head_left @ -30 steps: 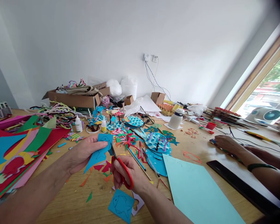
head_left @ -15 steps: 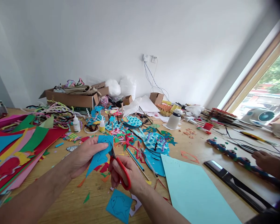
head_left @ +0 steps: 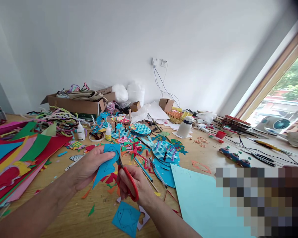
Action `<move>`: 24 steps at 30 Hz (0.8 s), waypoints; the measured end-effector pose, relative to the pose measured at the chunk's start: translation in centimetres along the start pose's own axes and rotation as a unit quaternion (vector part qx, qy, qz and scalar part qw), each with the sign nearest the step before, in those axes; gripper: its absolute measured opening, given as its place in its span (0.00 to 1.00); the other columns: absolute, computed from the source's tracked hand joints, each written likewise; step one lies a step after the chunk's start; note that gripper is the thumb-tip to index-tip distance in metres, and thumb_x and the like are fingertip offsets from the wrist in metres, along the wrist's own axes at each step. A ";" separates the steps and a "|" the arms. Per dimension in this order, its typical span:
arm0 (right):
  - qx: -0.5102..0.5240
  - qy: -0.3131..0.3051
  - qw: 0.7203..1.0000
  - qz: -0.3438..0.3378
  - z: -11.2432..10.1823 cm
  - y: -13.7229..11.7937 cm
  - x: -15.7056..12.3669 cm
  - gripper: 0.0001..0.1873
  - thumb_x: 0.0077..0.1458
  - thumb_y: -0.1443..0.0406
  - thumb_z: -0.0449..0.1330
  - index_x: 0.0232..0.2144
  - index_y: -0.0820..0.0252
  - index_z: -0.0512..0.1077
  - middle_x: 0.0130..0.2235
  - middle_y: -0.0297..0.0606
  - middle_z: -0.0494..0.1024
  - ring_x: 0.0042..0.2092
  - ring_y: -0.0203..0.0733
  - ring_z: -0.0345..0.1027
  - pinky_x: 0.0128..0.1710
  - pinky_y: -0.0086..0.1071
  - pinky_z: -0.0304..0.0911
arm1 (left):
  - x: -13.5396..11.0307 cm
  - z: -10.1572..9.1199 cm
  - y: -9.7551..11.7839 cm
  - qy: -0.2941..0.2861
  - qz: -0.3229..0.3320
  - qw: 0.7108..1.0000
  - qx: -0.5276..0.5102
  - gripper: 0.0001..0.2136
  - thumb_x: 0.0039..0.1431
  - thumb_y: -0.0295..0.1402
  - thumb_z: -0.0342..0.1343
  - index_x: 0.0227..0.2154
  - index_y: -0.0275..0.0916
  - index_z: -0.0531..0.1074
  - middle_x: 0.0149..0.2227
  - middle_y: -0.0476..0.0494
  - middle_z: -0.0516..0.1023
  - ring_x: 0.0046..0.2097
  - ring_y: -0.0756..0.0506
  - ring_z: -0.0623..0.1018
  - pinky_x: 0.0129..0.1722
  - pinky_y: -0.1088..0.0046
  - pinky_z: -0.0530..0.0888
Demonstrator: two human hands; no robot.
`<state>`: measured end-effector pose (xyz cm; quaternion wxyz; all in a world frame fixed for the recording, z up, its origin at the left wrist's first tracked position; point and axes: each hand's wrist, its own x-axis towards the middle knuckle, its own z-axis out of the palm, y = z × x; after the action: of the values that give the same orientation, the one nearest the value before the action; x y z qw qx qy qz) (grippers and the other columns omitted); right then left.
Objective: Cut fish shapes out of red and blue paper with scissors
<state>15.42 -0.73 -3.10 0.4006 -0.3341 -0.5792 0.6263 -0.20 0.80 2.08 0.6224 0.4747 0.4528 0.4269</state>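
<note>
Between the thumb and fingers of my left hand (head_left: 90, 167) is a piece of blue paper (head_left: 108, 165) with a fish outline drawn on it. My right hand (head_left: 135, 185) grips red-handled scissors (head_left: 132, 183), their blades at the paper's right edge. A partly cut strip of the paper hangs down at the lower left. Below my hands, a blue paper square (head_left: 126, 219) with another drawn fish lies on the table, partly over a pale cut-out scrap (head_left: 143, 218).
Coloured sheets (head_left: 22, 165) are stacked at the left. Glue bottles (head_left: 80, 132), paper scraps, pencils (head_left: 144, 170) and blue fish crafts (head_left: 164, 150) lie ahead. A light-blue sheet (head_left: 196, 198) is at the right, beside a pixelated area. A cardboard box (head_left: 74, 105) stands by the wall.
My hands, the scissors and the paper have barely moved. At the right, a pixelated patch now covers part of the view where another person's hand was.
</note>
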 end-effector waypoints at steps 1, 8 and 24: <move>-0.003 0.002 1.000 0.000 0.0 -0.1 0.0 0.30 0.43 0.41 0.56 0.16 0.62 0.58 0.13 0.25 0.61 0.14 0.27 0.58 0.12 0.20 0.51 | 0.0 0.0 0.0 -0.001 0.000 1.000 0.002 0.10 0.42 0.39 0.62 0.22 0.39 0.67 0.17 0.57 0.66 0.19 0.54 0.62 0.19 0.81 0.61; -0.003 0.013 1.000 0.010 0.2 -0.3 -0.1 0.28 0.45 0.43 0.56 0.16 0.61 0.58 0.12 0.25 0.60 0.13 0.27 0.56 0.11 0.20 0.49 | 0.0 0.2 0.2 -0.009 0.009 1.000 -0.004 0.10 0.42 0.38 0.62 0.23 0.39 0.68 0.17 0.57 0.66 0.19 0.55 0.62 0.19 0.81 0.60; -0.021 0.014 1.000 0.005 -0.1 0.1 0.1 0.25 0.47 0.46 0.57 0.18 0.61 0.59 0.13 0.26 0.62 0.14 0.28 0.58 0.12 0.20 0.50 | -0.2 0.1 0.2 -0.017 0.000 1.000 -0.001 0.09 0.44 0.38 0.62 0.23 0.39 0.69 0.19 0.56 0.68 0.20 0.54 0.64 0.20 0.80 0.61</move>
<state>15.46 -0.60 -3.17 0.3978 -0.3543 -0.5851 0.6114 -0.17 0.65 2.32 0.6309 0.4809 0.4417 0.4191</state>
